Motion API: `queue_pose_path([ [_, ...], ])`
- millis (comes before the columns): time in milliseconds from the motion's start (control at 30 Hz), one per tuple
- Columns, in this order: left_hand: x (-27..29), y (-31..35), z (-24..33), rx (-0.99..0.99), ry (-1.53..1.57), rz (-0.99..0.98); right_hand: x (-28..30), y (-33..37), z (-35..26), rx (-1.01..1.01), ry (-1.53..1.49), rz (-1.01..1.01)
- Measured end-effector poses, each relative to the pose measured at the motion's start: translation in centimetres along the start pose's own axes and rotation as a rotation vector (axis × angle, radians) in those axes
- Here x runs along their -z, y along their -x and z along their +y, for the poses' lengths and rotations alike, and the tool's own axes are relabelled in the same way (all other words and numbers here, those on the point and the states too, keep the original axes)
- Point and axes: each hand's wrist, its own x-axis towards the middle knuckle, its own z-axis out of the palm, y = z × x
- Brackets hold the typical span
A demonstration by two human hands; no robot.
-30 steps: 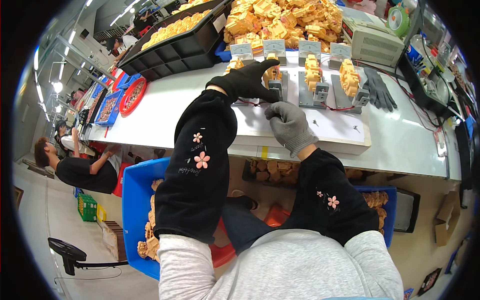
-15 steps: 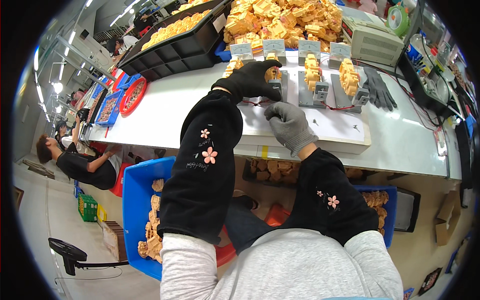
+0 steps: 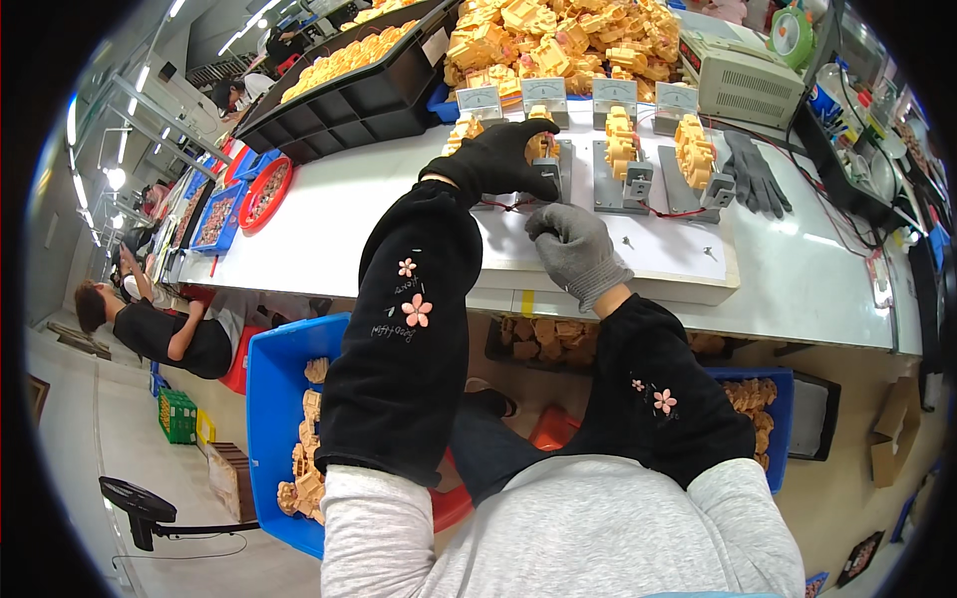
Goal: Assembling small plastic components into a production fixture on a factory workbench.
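In a black glove, my left hand (image 3: 495, 159) curls around a yellow plastic part (image 3: 539, 148) on the second test stand from the left. Its fingers lie over the far end and its thumb at the near end; the palm hides some of the part. My right hand (image 3: 576, 247), gloved in grey, is closed just in front of that stand, and whatever its fingers hold is hidden. To the right, two more stands carry yellow parts (image 3: 620, 145) (image 3: 695, 151) upright on grey plates. Small dial meters (image 3: 615, 92) stand behind them. A fourth yellow part (image 3: 465, 131) shows beyond my left hand.
A large heap of yellow parts (image 3: 563, 45) rises behind the meters. Black crates (image 3: 344, 115) stand left, a beige instrument (image 3: 743, 85) right. Grey gloves (image 3: 755, 174) lie beside the stands. Blue bins (image 3: 284, 399) flank my legs. A seated person (image 3: 164, 324) works at far left.
My hands keep practically the same place and pose. At far left the seated person's arms have shifted, one of them now raised higher.
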Motion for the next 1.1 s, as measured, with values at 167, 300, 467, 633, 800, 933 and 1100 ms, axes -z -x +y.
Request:
queue_pose_path([
  [167,-0.1,0.1,-0.1,-0.014,0.018,0.005,0.0,0.0,0.0,0.024,0.004,0.005],
  [300,0.1,0.2,0.2,0.002,0.000,-0.006,-0.1,0.0,-0.1,-0.004,-0.011,-0.001],
  [467,0.2,0.1,-0.1,-0.013,0.014,-0.008,-0.2,-0.1,-0.2,0.017,0.024,-0.003],
  [633,-0.4,-0.4,-0.1,-0.040,-0.014,-0.003,0.2,0.2,0.2,0.020,0.042,0.007],
  [800,0.4,0.9,0.5,0.064,-0.015,-0.038,-0.5,0.1,-0.6,0.008,0.007,-0.016],
  [933,-1.6,2.3,1.3,-0.145,-0.119,0.250,-0.3,0.4,0.9,0.072,0.031,-0.008],
  [1100,-4.0,6.0,5.1,-0.323,0.195,0.869,0.1,1.6,0.2,0.202,-0.028,0.065],
])
